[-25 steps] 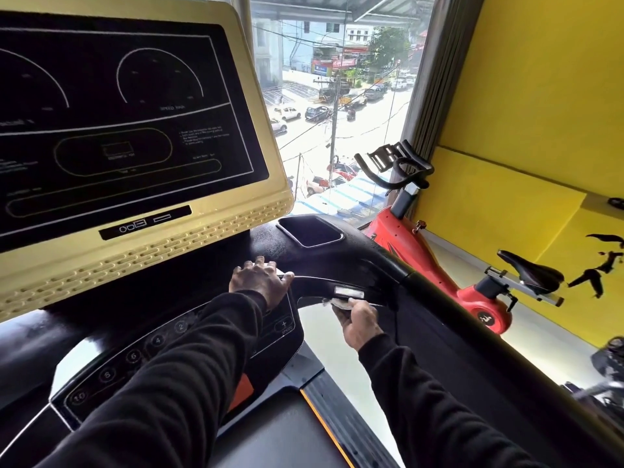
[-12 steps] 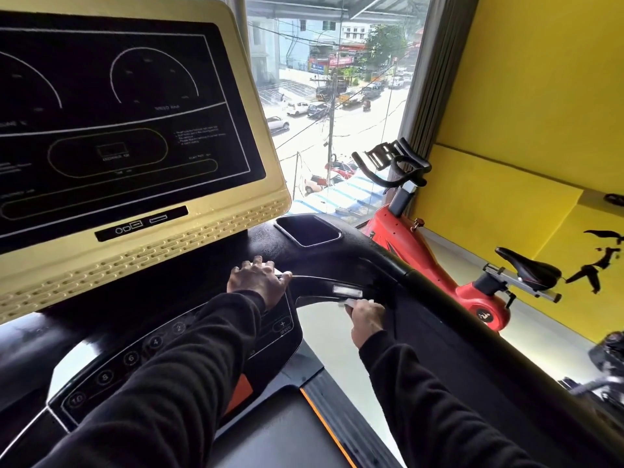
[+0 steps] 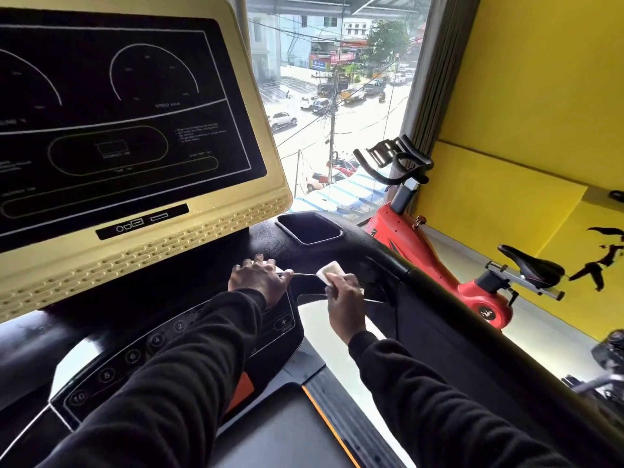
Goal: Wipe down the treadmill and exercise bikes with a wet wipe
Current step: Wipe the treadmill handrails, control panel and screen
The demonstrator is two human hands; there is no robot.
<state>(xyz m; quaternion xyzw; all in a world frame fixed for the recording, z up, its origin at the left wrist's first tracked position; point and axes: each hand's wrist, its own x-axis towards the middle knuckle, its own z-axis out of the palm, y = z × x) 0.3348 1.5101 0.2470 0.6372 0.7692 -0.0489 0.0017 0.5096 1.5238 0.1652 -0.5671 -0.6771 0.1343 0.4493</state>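
My right hand (image 3: pixel 342 295) pinches the wet wipe (image 3: pixel 329 272) against the treadmill (image 3: pixel 388 261) crossbar to scrub it. My left hand (image 3: pixel 258 278) lies flat and relaxed on the console, I think for support.

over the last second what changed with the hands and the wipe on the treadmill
The right hand slid left along the treadmill handlebar from beneath it to its upper face, so the wet wipe it pinches now shows folded above the fingers. The left hand stayed resting on the console edge; the red exercise bike did not move.
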